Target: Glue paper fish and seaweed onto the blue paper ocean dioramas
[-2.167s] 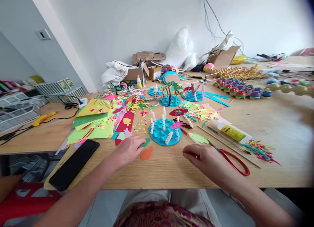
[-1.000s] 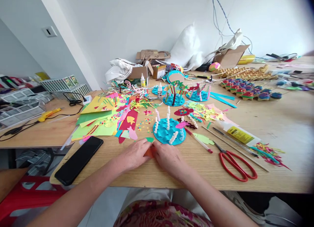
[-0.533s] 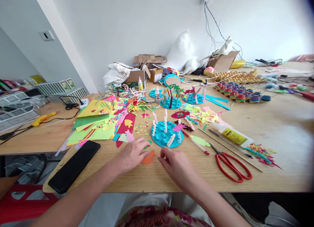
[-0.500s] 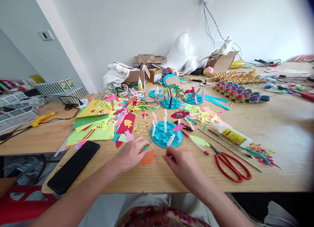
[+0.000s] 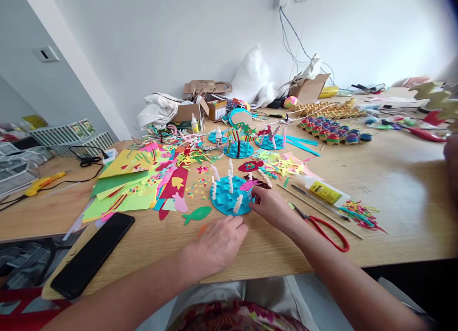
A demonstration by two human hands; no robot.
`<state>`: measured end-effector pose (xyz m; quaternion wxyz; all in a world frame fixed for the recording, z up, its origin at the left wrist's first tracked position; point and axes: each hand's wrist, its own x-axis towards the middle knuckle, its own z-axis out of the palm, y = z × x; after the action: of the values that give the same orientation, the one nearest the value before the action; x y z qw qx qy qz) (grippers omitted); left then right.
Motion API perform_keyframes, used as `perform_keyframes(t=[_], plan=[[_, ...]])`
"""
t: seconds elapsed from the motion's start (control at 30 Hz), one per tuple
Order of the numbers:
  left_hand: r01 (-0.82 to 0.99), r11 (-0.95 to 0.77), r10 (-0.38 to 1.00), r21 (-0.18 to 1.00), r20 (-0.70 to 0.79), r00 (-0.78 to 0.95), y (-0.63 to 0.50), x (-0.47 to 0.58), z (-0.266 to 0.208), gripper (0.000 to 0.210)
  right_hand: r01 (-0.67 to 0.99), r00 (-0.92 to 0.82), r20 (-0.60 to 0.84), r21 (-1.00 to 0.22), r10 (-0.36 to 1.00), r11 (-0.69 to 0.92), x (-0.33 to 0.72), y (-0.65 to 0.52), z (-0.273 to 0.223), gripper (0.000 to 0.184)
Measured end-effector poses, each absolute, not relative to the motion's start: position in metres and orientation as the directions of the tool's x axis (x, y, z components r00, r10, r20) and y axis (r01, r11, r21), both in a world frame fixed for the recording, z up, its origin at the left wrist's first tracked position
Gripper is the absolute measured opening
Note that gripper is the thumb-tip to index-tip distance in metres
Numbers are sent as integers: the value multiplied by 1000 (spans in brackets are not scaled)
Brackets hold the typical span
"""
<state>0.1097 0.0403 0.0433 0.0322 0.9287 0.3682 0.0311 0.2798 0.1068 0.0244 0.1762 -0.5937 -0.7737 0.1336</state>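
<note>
A round blue base (image 5: 225, 197) with a bumpy top stands before me, with several white and pale twisted pipe cleaners (image 5: 231, 183) upright on it. At its right edge my right hand (image 5: 270, 206) has thumb and fingers closed round a pale blue pipe cleaner (image 5: 249, 194), which they partly hide. Beside this lies a pink dotted paper fish (image 5: 248, 184). My left hand (image 5: 220, 243) rests palm down below the base's front edge, fingers together but extended. It covers most of an orange paper piece (image 5: 202, 230). A green paper fish (image 5: 198, 215) lies to its left.
Red-handled scissors (image 5: 329, 232), a wooden stick (image 5: 322, 212) and a glue bottle (image 5: 327, 191) lie to the right. Coloured paper (image 5: 125, 197) and a black phone (image 5: 93, 254) are at left. Other decorated blue bases (image 5: 239, 149) stand behind. Another person's hand (image 5: 451, 164) shows at the right edge.
My left hand has left the green fish and moved right, over the orange piece. My right hand has moved up to the base's right edge. Another person's hand appears at right.
</note>
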Motion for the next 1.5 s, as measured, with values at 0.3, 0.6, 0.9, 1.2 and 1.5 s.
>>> perform_keyframes(t=[0.3,0.6,0.9,1.2,1.5], plan=[[747,-662,746,67,-30,665,50,135,39,37,913,-169,35,-371,985,170,279,107,28,8],[779,-619,779,98,-50,626,56,142,37,34,912,-194,53,-359,980,200,281,108,23,11],[784,-616,784,69,-40,620,59,146,34,34,918,-198,1,-349,980,186,283,112,20,14],[780,-625,780,-33,-15,625,60,149,30,35,913,-205,3,-359,979,193,284,112,23,15],[787,-617,787,-26,-46,616,54,148,35,33,914,-187,26,-362,982,184,283,109,25,12]])
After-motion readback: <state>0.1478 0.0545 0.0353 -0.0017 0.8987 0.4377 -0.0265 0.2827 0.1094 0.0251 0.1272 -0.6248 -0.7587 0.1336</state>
